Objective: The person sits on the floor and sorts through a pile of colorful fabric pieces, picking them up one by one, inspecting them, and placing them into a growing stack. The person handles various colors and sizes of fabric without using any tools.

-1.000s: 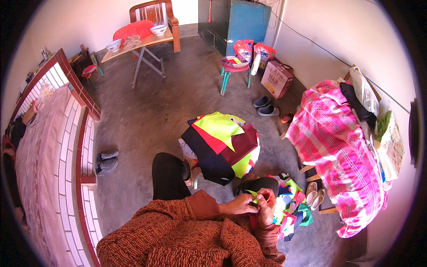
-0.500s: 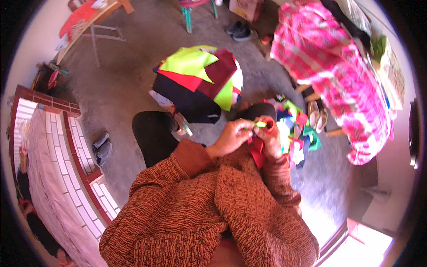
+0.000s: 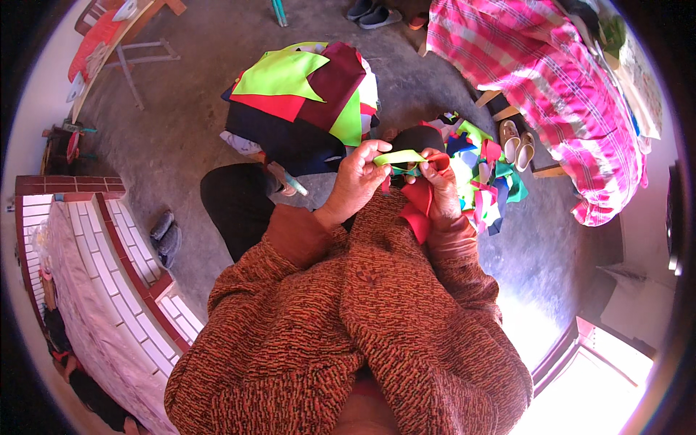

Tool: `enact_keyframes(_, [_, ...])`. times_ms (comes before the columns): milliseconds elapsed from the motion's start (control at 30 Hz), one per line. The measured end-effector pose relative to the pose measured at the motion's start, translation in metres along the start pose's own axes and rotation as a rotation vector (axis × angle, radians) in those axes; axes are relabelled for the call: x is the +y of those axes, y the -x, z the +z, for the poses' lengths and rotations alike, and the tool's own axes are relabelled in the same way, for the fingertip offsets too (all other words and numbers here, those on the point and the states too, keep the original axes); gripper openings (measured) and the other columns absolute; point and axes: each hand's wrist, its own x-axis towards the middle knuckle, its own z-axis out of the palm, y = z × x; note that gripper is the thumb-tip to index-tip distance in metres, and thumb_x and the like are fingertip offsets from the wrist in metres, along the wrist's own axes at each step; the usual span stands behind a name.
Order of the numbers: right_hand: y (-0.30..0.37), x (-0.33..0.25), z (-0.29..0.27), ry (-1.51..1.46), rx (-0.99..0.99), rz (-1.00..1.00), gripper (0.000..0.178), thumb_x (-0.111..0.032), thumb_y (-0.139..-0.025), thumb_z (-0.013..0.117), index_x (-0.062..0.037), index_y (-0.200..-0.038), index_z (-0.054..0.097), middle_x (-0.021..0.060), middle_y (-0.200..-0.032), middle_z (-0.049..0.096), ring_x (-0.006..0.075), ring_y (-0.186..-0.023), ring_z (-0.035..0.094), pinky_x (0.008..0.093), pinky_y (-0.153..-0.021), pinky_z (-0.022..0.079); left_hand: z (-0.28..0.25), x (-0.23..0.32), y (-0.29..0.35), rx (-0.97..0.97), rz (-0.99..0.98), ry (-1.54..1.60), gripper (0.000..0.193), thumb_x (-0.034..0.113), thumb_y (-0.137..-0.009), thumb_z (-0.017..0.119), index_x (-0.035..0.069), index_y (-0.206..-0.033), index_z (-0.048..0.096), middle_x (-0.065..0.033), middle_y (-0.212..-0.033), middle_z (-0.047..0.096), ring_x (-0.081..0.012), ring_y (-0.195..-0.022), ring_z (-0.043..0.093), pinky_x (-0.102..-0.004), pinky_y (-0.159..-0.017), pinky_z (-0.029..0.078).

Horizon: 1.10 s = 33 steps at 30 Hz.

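Note:
My left hand [image 3: 354,187] pinches one end of a yellow-green fabric strip [image 3: 401,156] between thumb and fingers. At the strip's other end, my right hand [image 3: 442,194] is closed, with fingers curled. A red fabric piece [image 3: 416,210] hangs from the right hand, below its palm. Between the hands the strip runs nearly level, over my lap. Just beyond the right hand lies a heap of multicoloured fabric scraps [image 3: 482,170]. Ahead stands a pile of larger cloth pieces [image 3: 283,83] in lime, red, maroon and black.
A bed or bench under a pink checked cloth [image 3: 522,80] stands at the right, with beige shoes [image 3: 516,145] beside it. Dark shoes [image 3: 373,14] lie at the far side, grey slippers [image 3: 167,238] at the left. A brick-edged, white-tiled platform [image 3: 109,268] runs along the left.
My hands have moved apart, and the yellow-green strip now spans between them. The whole view has shifted, so the pile and room sit higher in the picture.

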Motion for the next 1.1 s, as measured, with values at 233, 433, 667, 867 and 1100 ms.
enact_keyframes(233, [-0.003,0.004,-0.005,-0.055,-0.014,-0.077,0.016,-0.003,-0.089,0.056,-0.0043,-0.105,0.053,0.0097,-0.088,0.06,0.018,-0.075,0.057,0.0299,-0.069,0.049,0.0,-0.003,0.002,-0.036,-0.018,0.01,0.04,-0.009,-0.084,0.056,0.002,-0.12,0.043,-0.0081,-0.1,0.055,-0.0086,-0.079,0.058,-0.0232,-0.069,0.05])
enact_keyframes(433, [-0.003,0.004,-0.002,-0.043,0.099,-0.088,0.019,-0.002,-0.088,0.058,-0.0055,-0.106,0.054,0.0087,-0.089,0.06,0.0181,-0.077,0.057,0.0294,-0.071,0.049,0.009,0.008,0.003,0.14,0.258,-0.383,0.04,-0.003,-0.075,0.068,0.003,-0.109,0.049,-0.0089,-0.1,0.054,-0.0131,-0.071,0.059,-0.0271,-0.066,0.05])
enact_keyframes(667, [0.0,0.006,-0.004,0.002,0.12,-0.058,0.026,-0.003,-0.085,0.061,-0.0085,-0.109,0.052,0.0082,-0.097,0.06,0.0178,-0.085,0.059,0.0293,-0.076,0.05,0.038,0.001,0.013,-0.178,0.228,-0.692,0.041,0.025,-0.071,0.079,0.005,-0.094,0.052,-0.0085,-0.084,0.056,-0.0193,-0.068,0.059,-0.0313,-0.06,0.049])
enact_keyframes(867, [-0.001,0.006,-0.007,0.125,0.13,-0.116,0.033,0.003,-0.08,0.062,-0.0072,-0.109,0.052,0.0074,-0.095,0.061,0.0157,-0.084,0.059,0.0266,-0.076,0.048,0.042,-0.008,0.009,-0.156,0.288,-0.783,0.03,0.019,-0.069,0.076,0.006,-0.086,0.055,-0.013,-0.086,0.057,-0.0343,-0.074,0.059,-0.0417,-0.061,0.047])
enact_keyframes(1100, [0.001,0.002,0.001,0.006,0.122,-0.15,0.028,0.008,-0.08,0.061,-0.0091,-0.101,0.055,0.0066,-0.097,0.062,0.0178,-0.087,0.06,0.0311,-0.079,0.05,0.032,-0.005,0.009,-0.253,0.241,-0.683,0.014,0.007,-0.07,0.065,0.004,-0.079,0.054,-0.0102,-0.083,0.053,-0.0295,-0.073,0.057,-0.038,-0.062,0.045])
